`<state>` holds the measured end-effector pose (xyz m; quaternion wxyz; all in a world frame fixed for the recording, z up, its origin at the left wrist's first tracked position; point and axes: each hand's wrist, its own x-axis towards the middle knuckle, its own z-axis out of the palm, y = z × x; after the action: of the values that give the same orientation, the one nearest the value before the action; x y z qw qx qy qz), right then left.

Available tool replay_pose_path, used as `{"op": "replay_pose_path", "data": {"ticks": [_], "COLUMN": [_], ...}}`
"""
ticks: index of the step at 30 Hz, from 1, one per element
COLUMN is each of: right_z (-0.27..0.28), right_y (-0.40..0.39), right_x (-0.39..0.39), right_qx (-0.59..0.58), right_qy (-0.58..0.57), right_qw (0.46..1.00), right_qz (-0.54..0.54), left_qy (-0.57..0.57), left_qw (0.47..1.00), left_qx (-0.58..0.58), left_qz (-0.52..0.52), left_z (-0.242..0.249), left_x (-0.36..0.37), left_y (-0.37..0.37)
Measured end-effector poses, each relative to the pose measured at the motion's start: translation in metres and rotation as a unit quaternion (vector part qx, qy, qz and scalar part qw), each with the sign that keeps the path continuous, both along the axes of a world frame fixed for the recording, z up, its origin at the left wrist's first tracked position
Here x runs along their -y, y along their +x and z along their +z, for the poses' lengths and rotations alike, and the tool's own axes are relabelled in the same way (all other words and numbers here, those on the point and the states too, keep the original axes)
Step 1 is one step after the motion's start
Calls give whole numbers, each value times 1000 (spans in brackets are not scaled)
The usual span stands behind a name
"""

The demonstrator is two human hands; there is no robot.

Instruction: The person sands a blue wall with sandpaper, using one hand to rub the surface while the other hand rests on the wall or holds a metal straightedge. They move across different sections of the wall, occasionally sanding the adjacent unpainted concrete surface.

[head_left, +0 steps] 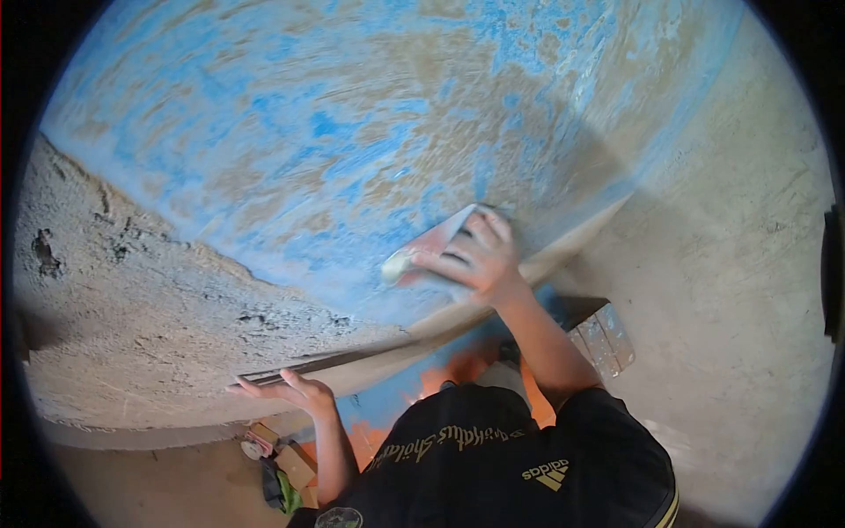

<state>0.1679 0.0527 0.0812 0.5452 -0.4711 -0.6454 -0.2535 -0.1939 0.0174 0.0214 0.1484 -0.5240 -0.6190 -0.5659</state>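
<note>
My right hand point(475, 257) presses a folded sheet of sandpaper point(431, 242) flat against a wall point(352, 132) with worn blue paint and brown patches showing through. My left hand point(286, 387) rests with fingers spread on the lower edge of the wall, where the paint gives way to rough grey plaster point(150, 308); it holds nothing. My black shirt point(510, 466) fills the bottom of the head view.
A bare concrete side wall point(731, 220) stands to the right. A paint-smeared board point(603, 339) lies beyond my right forearm. Small boxes and cloth scraps point(282, 466) lie on the floor beneath my left arm. Orange and blue paint stains mark the floor at my knees.
</note>
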Motion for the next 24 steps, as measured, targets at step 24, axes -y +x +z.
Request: {"op": "replay_pose_path", "data": {"ticks": [24], "right_z": [45], "right_y": [18], "right_x": [-28], "right_qx": [-573], "right_qy": [61], "right_qw": [810], "right_qz": [112], "left_qy": [14], "left_qw": [999], "left_qx": [-26], "left_qz": [-13], "left_z": [-31], "left_x": [-3], "left_y": [-18]}}
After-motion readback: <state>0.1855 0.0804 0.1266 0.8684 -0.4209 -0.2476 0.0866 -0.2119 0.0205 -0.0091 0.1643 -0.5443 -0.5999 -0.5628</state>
